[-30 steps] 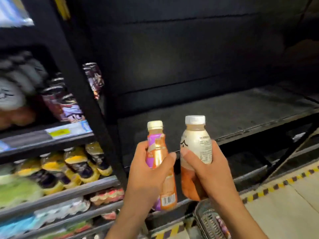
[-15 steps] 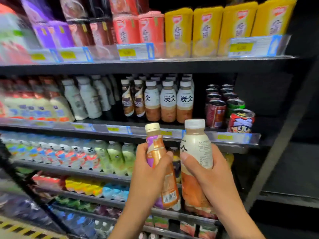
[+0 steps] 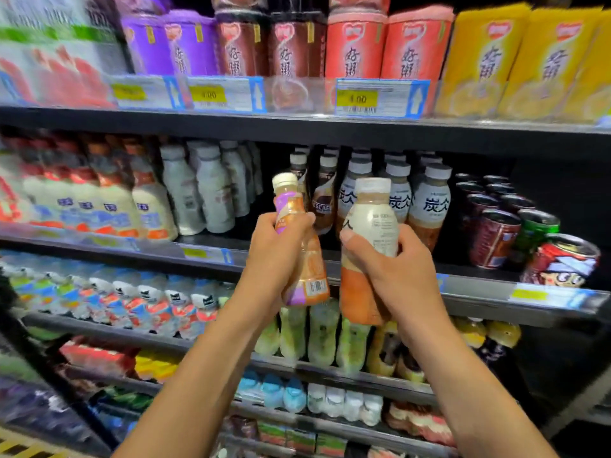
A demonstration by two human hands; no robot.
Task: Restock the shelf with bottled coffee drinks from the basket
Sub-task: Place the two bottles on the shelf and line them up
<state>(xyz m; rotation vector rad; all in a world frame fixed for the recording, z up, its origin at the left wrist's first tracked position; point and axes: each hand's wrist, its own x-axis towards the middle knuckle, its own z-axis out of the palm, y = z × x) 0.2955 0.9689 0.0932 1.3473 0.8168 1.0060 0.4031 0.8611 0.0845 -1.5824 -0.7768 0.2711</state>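
- Before the middle shelf [image 3: 479, 292] of a drinks display, two bottles are held up side by side, close but apart, neither standing on the shelf.
- Left hand [image 3: 274, 259]: fingers curled round the upper body of a slim bottle [image 3: 310, 282]. It has a cream cap and an orange and purple label with a barcode low down. Other print is unreadable.
- Right hand [image 3: 396, 276]: fingers wrapped behind a stout bottle [image 3: 373, 219], thumb pressed on its front. It has a pale cap and a white label with small print too fine to read. The contents are coffee-coloured below.
- White-capped bottles [image 3: 433, 200] on the middle shelf are marked 炭仌. Three stand in the front row, with further caps behind. The stout bottle partly covers the leftmost.
- Brown bottles [image 3: 322, 200]: two stand at the front, just left of that row. One reads "ESCAF", cut off by the slim bottle.
- Cans [image 3: 496, 236] stand at the right end of the same shelf. Most are dark red, one is green, and one shows a cartoon face.
- Cartons [image 3: 410, 44] on the top shelf: two purple, two brown, two red, then yellow.
- Price tag [image 3: 358, 99] on the rail below reads "4.00".
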